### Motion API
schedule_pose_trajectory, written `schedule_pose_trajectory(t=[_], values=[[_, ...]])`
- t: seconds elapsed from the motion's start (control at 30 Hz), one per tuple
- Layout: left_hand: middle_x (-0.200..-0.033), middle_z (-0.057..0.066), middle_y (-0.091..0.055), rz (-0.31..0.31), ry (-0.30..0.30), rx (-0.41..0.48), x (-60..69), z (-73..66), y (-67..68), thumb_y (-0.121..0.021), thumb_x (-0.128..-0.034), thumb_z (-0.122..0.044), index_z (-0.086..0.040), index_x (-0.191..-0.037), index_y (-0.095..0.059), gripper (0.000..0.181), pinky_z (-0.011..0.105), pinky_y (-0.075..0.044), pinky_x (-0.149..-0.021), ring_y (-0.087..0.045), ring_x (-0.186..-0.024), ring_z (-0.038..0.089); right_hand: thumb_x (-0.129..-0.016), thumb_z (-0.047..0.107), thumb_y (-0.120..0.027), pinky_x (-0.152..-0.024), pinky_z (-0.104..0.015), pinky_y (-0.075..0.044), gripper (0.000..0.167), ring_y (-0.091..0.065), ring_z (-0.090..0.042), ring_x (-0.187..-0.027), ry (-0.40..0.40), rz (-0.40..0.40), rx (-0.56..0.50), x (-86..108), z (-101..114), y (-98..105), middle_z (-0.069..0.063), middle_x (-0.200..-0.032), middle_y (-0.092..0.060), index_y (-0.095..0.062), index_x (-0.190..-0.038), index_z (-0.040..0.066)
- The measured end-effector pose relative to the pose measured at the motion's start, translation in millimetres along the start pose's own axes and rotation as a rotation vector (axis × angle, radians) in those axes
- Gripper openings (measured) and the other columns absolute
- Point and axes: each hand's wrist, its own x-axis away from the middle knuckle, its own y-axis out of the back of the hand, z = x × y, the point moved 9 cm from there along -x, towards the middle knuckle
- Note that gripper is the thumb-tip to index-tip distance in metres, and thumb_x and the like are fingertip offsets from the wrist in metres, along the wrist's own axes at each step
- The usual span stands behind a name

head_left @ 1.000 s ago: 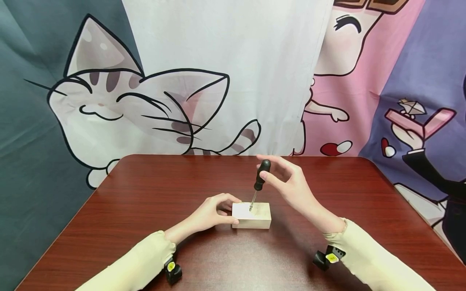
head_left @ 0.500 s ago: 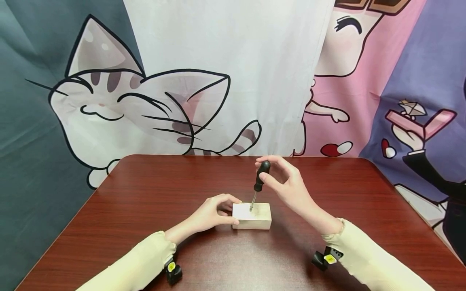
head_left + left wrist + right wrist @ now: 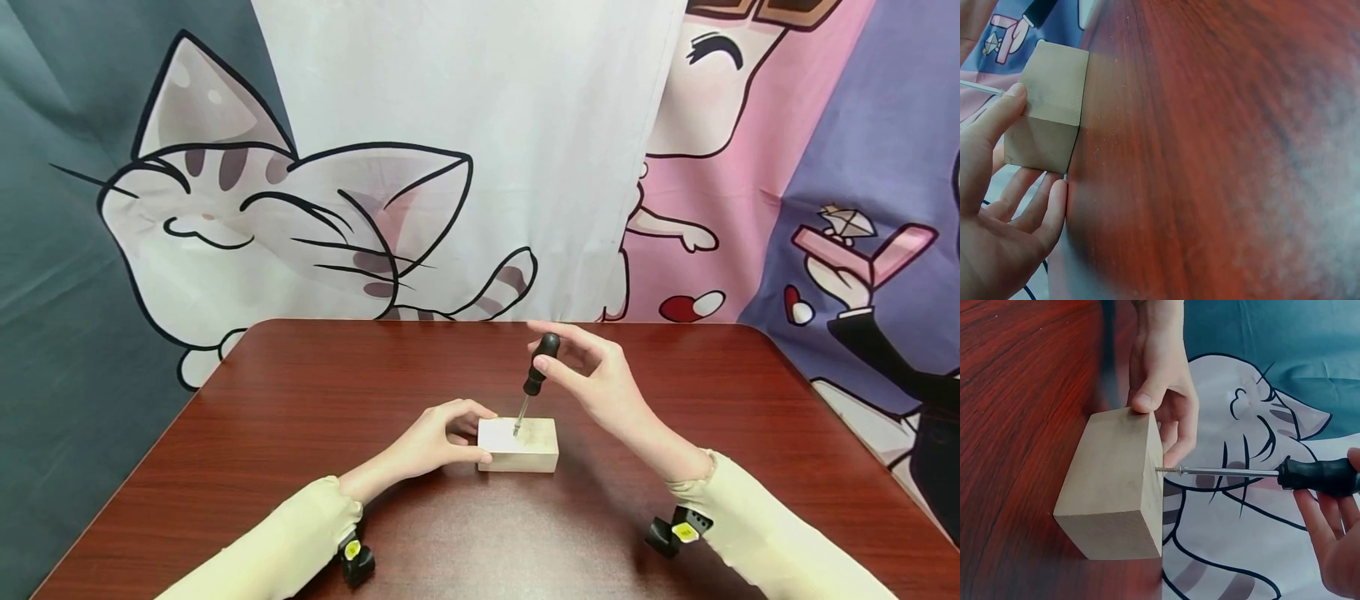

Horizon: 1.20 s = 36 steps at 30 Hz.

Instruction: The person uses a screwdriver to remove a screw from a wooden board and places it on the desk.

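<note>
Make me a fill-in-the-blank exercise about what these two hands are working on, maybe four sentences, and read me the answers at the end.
1. The left hand grips one end of the wooden ____.
2. The right hand holds a ____ by its black handle.
3. The tip of the tool's metal shaft meets the head of a threaded ____.
4. Behind the table, the cloth backdrop shows a large smiling ____ with whiskers.

Missing words: block; screwdriver; screw; cat.

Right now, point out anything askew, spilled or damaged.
Only the screwdriver looks askew: in the head view it leans rightward over the wooden block instead of standing upright. No spill or damage shows.
</note>
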Motion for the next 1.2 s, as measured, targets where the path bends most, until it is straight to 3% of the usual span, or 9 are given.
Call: schedule_pose_trajectory(t=[0.3, 0.37, 0.5, 0.63, 0.8, 1.0, 1.2], values=[[-0.116, 0.002, -0.068, -0.003, -0.001, 0.002, 0.1, -0.2, 0.5, -0.085, -0.0780, -0.026, -0.023, -0.123, -0.064, 0.049, 0.026, -0.060, -0.083, -0.069, -0.101, 0.014, -0.097, -0.001, -0.056, -0.085, -0.027, -0.059, 0.024, -0.070, -0.013, -0.102, 0.060, 0.054, -0.107, -1.3, 2.9, -7.7, -0.001, -0.109, -0.073, -0.055, -0.121, 0.001], [-0.116, 0.002, -0.068, -0.001, -0.002, 0.002, 0.2, -0.3, 0.2, -0.085, -0.0781, -0.026, -0.023, -0.123, -0.064, 0.049, 0.027, -0.060, -0.083, -0.069, -0.101, 0.014, -0.098, 0.001, -0.056, -0.086, -0.026, -0.058, 0.024, -0.069, -0.012, -0.104, 0.039, 0.046, -0.099, -1.1, 1.4, -8.5, 0.003, -0.112, -0.070, -0.056, -0.122, 0.002], [-0.116, 0.002, -0.068, -0.001, -0.008, 0.001, 0.3, -0.6, -0.1, -0.085, -0.0783, -0.026, -0.023, -0.122, -0.064, 0.049, 0.026, -0.060, -0.083, -0.069, -0.101, 0.014, -0.094, 0.009, -0.067, -0.079, -0.023, -0.058, 0.028, -0.069, -0.011, -0.090, 0.002, -0.022, -0.013, 0.0, -2.1, -4.4, 0.006, -0.111, -0.065, -0.063, -0.122, 0.012], [-0.116, 0.002, -0.068, -0.001, -0.010, 0.000, 0.1, -0.4, 0.2, -0.085, -0.0784, -0.025, -0.022, -0.122, -0.064, 0.048, 0.026, -0.060, -0.083, -0.069, -0.100, 0.014, -0.089, 0.011, -0.074, -0.072, -0.030, -0.061, 0.034, -0.069, -0.014, -0.076, -0.009, -0.058, -0.010, 0.1, -3.6, -1.6, 0.002, -0.096, -0.066, -0.067, -0.121, 0.016], [-0.115, 0.002, -0.068, -0.004, -0.006, 0.002, 0.0, -0.4, 0.5, -0.085, -0.0782, -0.025, -0.022, -0.122, -0.064, 0.049, 0.025, -0.060, -0.083, -0.068, -0.100, 0.014, -0.089, 0.013, -0.074, -0.073, -0.034, -0.062, 0.038, -0.072, -0.017, -0.075, -0.005, -0.018, -0.026, -0.6, -3.1, -1.4, -0.003, -0.088, -0.070, -0.066, -0.126, 0.017], [-0.115, 0.001, -0.068, -0.006, -0.004, -0.005, 0.1, 0.0, 0.4, -0.085, -0.0781, -0.026, -0.023, -0.122, -0.065, 0.049, 0.026, -0.060, -0.083, -0.068, -0.100, 0.012, -0.089, 0.012, -0.074, -0.076, -0.031, -0.062, 0.044, -0.068, -0.014, -0.083, -0.023, -0.019, -0.005, 1.4, -5.0, 3.2, 0.000, -0.093, -0.069, -0.061, -0.131, 0.020], [-0.115, 0.001, -0.068, -0.007, -0.001, -0.001, 0.1, 0.0, 0.0, -0.085, -0.0781, -0.026, -0.023, -0.122, -0.065, 0.049, 0.026, -0.060, -0.083, -0.068, -0.099, 0.013, -0.092, 0.009, -0.069, -0.078, -0.030, -0.061, 0.036, -0.070, -0.014, -0.090, -0.004, -0.008, -0.012, 1.4, -4.4, 3.0, 0.001, -0.107, -0.073, -0.061, -0.126, 0.015]])
